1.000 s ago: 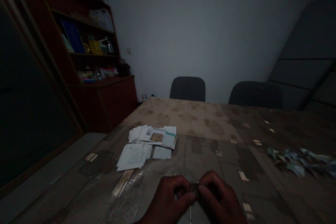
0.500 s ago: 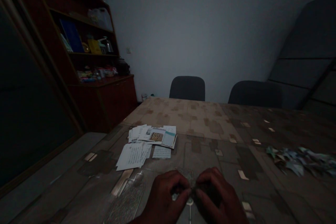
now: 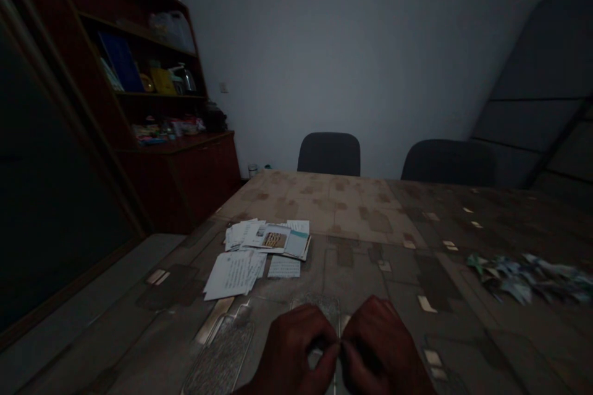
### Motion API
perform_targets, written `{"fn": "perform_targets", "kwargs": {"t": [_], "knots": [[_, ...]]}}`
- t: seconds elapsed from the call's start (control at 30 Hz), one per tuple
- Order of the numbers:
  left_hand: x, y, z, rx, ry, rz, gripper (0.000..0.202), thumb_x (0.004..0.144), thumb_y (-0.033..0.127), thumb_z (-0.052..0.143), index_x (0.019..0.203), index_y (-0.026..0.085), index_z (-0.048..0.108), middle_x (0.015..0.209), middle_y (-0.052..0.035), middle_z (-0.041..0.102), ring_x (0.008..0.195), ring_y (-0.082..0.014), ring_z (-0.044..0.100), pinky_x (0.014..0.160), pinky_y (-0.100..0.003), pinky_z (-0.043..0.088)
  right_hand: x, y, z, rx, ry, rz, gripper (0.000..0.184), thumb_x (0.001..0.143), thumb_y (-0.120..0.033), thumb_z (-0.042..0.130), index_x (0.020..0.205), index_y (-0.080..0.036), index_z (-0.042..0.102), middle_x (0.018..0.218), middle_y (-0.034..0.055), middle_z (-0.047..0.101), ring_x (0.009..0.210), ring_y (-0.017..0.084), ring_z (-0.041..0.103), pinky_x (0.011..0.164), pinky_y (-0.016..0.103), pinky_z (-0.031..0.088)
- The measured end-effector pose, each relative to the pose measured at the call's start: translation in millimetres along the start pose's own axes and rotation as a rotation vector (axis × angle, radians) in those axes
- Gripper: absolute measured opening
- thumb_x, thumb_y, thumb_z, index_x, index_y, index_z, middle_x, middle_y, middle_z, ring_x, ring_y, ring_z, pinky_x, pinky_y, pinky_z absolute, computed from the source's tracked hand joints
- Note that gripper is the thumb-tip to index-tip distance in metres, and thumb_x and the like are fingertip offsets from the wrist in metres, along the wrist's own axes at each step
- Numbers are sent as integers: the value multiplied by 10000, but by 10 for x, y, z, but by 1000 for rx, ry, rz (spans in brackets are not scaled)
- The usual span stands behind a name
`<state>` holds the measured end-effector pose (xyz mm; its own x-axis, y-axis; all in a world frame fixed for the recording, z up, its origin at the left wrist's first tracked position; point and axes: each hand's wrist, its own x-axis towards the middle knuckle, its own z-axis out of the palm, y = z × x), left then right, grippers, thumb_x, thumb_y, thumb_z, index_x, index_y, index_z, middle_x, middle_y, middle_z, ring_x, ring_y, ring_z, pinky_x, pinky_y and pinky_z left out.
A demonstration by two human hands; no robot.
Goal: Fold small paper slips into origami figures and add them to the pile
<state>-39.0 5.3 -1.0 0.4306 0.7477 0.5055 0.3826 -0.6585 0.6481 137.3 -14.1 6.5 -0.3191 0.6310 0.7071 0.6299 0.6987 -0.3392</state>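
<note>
My left hand point(image 3: 299, 345) and my right hand point(image 3: 382, 345) meet at the near edge of the view, above the patterned tablecloth point(image 3: 352, 203). Thumb and forefinger of each are pinched together, and the fingertips of both touch or nearly touch. Whatever lies between them is too small and dark to make out. Beyond my left hand lies a loose pile of white printed cards point(image 3: 231, 274), topped by a card with a brown picture point(image 3: 275, 240). Far to the right of my right hand is a heap of crumpled greenish paper pieces point(image 3: 528, 278).
Two dark chairs point(image 3: 328, 152) stand at the table's far side, against a pale wall. On the left is a reddish-brown cabinet point(image 3: 185, 166) with shelves holding a kettle point(image 3: 188, 80), a blue folder point(image 3: 121, 62) and small packages.
My fingers have drawn closer together, and my right hand has turned a little inward. The cards and the crumpled heap have stayed put; the camera view has shifted slightly.
</note>
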Motion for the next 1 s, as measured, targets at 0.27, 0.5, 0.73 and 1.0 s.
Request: {"fn": "perform_targets", "kwargs": {"t": [0.27, 0.5, 0.73, 1.0], "knots": [[39, 13, -15, 0, -50, -117, 102, 691, 78, 622, 626, 156, 610, 590, -12, 624, 558, -141, 578, 543, -225, 363, 56, 43, -59, -13, -21, 19, 197, 698, -3, 503, 718, -189, 566, 614, -3, 600, 625, 159, 538, 609, 285, 346], [21, 8, -21, 5, -12, -88, 97, 716, 82, 597, 658, 160, 599, 625, -22, 621, 601, -158, 587, 565, -242, 381, 37, 59, -68, 51, -78, 25, 126, 794, -67, 610, 807, -188, 577, 683, 7, 634, 667, 174, 563, 633, 300, 382], [62, 38, -54, 4, 72, 50, 120, 748, 55, 569, 734, 162, 621, 675, -38, 627, 649, -164, 579, 597, -257, 395, 9, 79, -92, 66, -94, 36, 108, 877, -120, 603, 806, -192, 566, 700, 3, 627, 678, 172, 553, 652, 309, 385], [109, 70, -36, 10, 81, -23, 166, 620, -10, 556, 617, 152, 596, 595, -20, 586, 588, -151, 565, 548, -230, 372, -39, 63, -80, 95, -157, 48, 92, 910, -143, 568, 843, -205, 559, 751, 5, 631, 720, 180, 553, 688, 324, 382]]}}
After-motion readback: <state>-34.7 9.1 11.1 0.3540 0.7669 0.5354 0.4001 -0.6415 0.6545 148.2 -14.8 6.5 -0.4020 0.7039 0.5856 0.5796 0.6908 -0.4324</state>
